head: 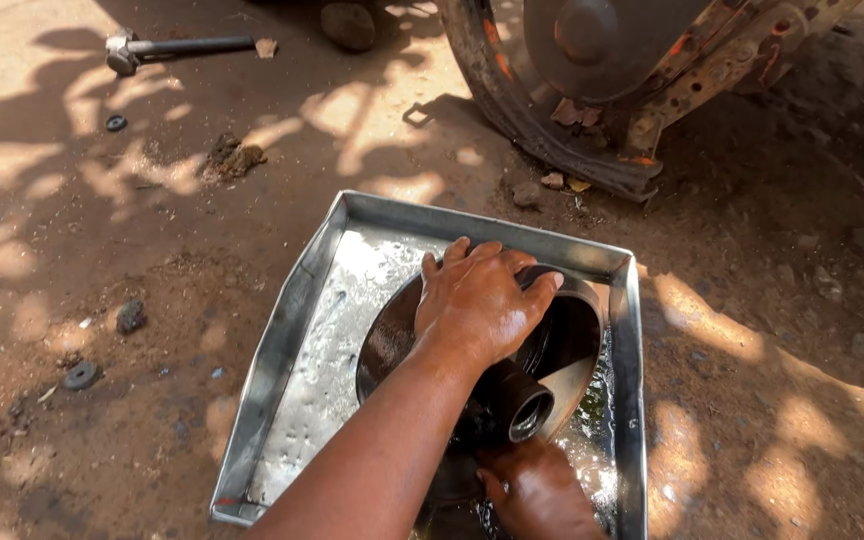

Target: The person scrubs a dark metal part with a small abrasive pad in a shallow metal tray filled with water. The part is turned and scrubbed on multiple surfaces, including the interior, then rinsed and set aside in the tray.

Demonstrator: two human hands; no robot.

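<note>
A shallow square metal tray (pixel 297 330) lies on the dirt ground with a little liquid in it. Inside sits a dark round metal part (pixel 577 335) with a short black tube (pixel 525 400) sticking out of its middle. My left hand (pixel 477 300) reaches in from the lower left and lies palm down over the part's upper rim, fingers curled on it. My right hand (pixel 537 490) is at the bottom edge of the view, wet, gripping the part's lower side just under the tube. The lower portion of the part is hidden by my hands and forearm.
A hammer (pixel 182 47) lies on the ground at the top left. A rusty curved machine frame (pixel 552 130) with a round disc stands beyond the tray. Small dark rings (pixel 80 376) (pixel 115 123) and stones (pixel 130 316) are scattered on the dirt to the left.
</note>
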